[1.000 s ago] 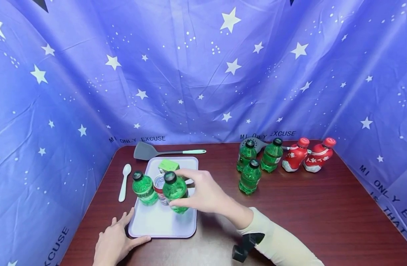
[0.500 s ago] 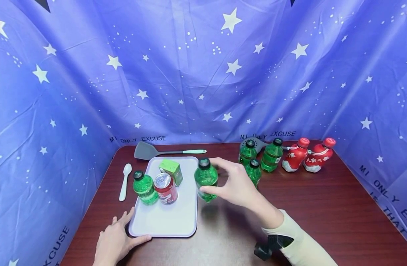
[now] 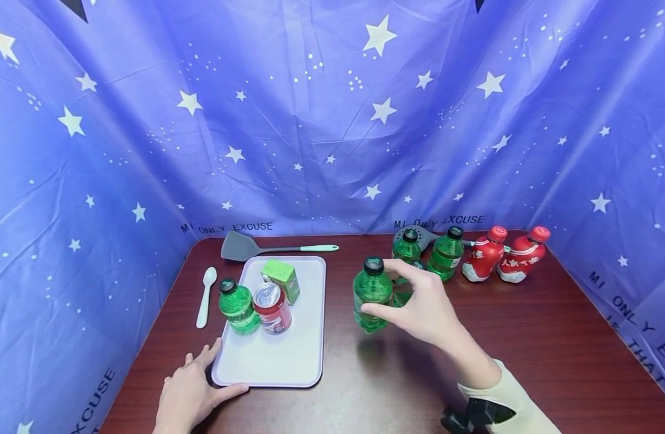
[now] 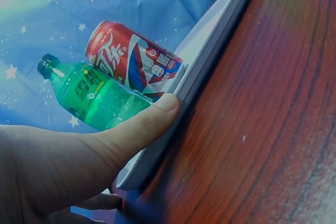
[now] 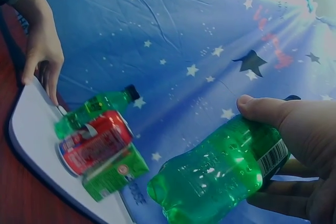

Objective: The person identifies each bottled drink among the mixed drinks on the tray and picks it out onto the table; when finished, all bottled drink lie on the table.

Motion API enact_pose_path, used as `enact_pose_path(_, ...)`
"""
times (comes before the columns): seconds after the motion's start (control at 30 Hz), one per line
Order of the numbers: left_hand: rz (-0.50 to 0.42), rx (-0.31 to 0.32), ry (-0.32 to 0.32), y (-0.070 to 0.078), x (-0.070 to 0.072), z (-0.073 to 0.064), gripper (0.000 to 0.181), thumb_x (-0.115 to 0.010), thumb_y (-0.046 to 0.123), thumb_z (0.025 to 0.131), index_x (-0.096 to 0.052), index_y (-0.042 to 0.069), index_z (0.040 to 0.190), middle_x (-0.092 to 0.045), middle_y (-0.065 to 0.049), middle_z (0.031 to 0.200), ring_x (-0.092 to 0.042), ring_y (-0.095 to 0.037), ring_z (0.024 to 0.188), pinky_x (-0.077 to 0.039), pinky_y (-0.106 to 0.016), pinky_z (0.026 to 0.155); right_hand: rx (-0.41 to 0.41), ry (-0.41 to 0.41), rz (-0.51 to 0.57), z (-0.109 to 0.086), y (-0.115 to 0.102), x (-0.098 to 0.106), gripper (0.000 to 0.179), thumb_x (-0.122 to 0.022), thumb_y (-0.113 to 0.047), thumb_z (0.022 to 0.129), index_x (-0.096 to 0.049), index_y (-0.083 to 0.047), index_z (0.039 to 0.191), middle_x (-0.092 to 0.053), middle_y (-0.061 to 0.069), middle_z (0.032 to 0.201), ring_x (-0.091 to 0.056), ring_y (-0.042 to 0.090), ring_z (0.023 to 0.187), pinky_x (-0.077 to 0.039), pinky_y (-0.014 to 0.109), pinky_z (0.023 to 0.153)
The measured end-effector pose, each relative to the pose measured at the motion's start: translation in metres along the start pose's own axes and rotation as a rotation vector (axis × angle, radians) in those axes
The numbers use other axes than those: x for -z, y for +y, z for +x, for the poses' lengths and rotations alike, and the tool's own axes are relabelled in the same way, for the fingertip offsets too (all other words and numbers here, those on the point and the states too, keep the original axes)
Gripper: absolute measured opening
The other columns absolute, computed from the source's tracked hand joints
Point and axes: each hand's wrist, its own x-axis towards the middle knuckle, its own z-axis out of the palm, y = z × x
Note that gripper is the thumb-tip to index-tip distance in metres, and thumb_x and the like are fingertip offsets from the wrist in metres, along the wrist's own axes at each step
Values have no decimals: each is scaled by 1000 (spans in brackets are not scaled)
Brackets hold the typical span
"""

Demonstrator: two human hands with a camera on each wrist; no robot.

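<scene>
My right hand [image 3: 425, 308] holds a green plastic soda bottle [image 3: 369, 298] with a black cap, thumb on the near side and fingers behind. The bottle hangs upright just above the table, right of the white tray [image 3: 272, 366]. My left hand [image 3: 187, 390] rests at the tray's near left corner, its thumb [image 4: 149, 121] along the front rim and its fingers extended along the left rim. On the tray stand another green soda bottle [image 3: 237, 312], a red soda can [image 3: 275, 313] and a small green drink carton [image 3: 285, 284].
Behind my right hand are several green bottles [image 3: 445, 254], one partly hidden, and two red bottles [image 3: 481, 258]. A slotted turner [image 3: 416, 237] lies behind them. A grey spatula [image 3: 242, 246] lies beyond the tray, a white spoon [image 3: 205, 298] to its left. A starred curtain [image 3: 321, 120] encloses the table.
My right hand has carried the green bottle off the tray and rightward over the table, uncovering the can and carton. The left hand has stayed at the tray's corner.
</scene>
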Motion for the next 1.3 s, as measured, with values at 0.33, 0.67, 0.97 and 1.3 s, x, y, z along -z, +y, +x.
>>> enact_pose_path(0.33, -18, -10, 30, 1, -1, -1, 131, -82, 88, 57, -52, 8, 157, -56, -34, 150, -51, -65, 136, -46, -83, 96, -1, 110, -142, -18, 10, 42, 70, -107, -19, 58, -75, -20, 120, -81, -8, 102, -71, -1, 78, -55, 12, 70)
enact_pose_path(0.67, -11, -12, 33, 2, 1, -2, 132, -81, 89, 58, -51, 7, 157, -57, -35, 149, -52, -65, 135, -49, -80, 94, -26, 148, -149, -32, 12, 67, 70, -107, -13, 55, -77, -20, 118, -80, -6, 101, -72, -9, 79, -57, 9, 75)
enact_pose_path(0.97, -4, -17, 47, 1, 0, -2, 132, -81, 90, 58, -52, 8, 157, -57, -35, 148, -53, -64, 135, -48, -82, 94, -82, 166, -227, -42, 24, 85, 73, -108, -14, 52, -77, -23, 117, -78, -18, 100, -69, -17, 80, -53, 6, 75)
enact_pose_path(1.3, -14, -25, 55, 1, 0, -3, 131, -81, 89, 58, -53, 8, 156, -58, -35, 148, -53, -64, 135, -48, -82, 94, -171, 217, -249, -48, 36, 103, 68, -106, -9, 56, -76, -16, 117, -68, -35, 96, -64, -24, 78, -51, 2, 73)
